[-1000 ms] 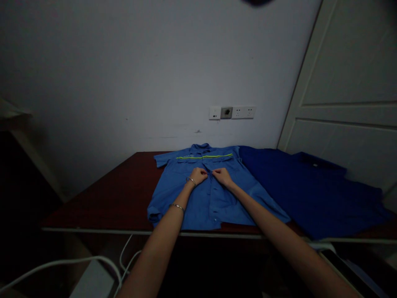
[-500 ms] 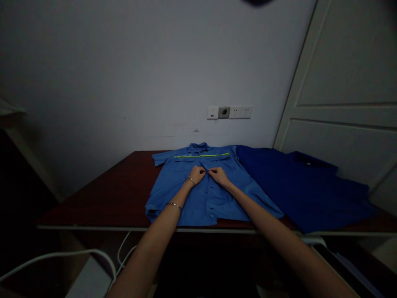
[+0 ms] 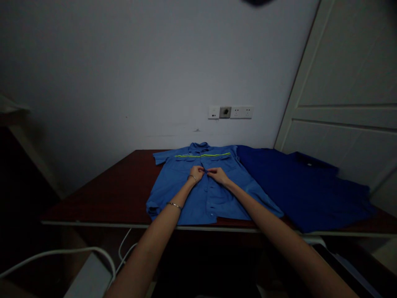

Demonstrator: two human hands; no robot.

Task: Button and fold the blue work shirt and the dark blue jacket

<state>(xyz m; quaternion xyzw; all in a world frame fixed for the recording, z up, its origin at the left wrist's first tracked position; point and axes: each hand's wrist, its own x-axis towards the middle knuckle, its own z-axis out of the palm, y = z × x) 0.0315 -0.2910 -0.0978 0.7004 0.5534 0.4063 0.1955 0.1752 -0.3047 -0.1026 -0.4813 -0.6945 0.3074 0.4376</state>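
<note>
A light blue short-sleeved shirt [image 3: 173, 186] lies face up on the dark red table [image 3: 118, 186], its collar toward the wall and a yellow-green stripe across the chest. At the middle of its front opening, my left hand [image 3: 196, 172] pinches the edge of the cloth. My right hand [image 3: 218, 175] pinches the same front edge from the other side, fingertips almost touching those of the left. The button or buttonhole between the fingers is too small to make out. Below the hands, the lower front placket shows a few buttons.
Dark blue garments [image 3: 297, 190] lie spread on the table to the right, next to the shirt. Wall sockets [image 3: 242, 112] sit above the table's back edge. A white door [image 3: 344, 111] stands at the right. Below the front edge at left are a white cable [image 3: 77, 251] and a pale box [image 3: 89, 277].
My fingertips have come slightly closer together at the shirt's front edge. The view has shifted a little; the shirt and the dark blue garments stay in place.
</note>
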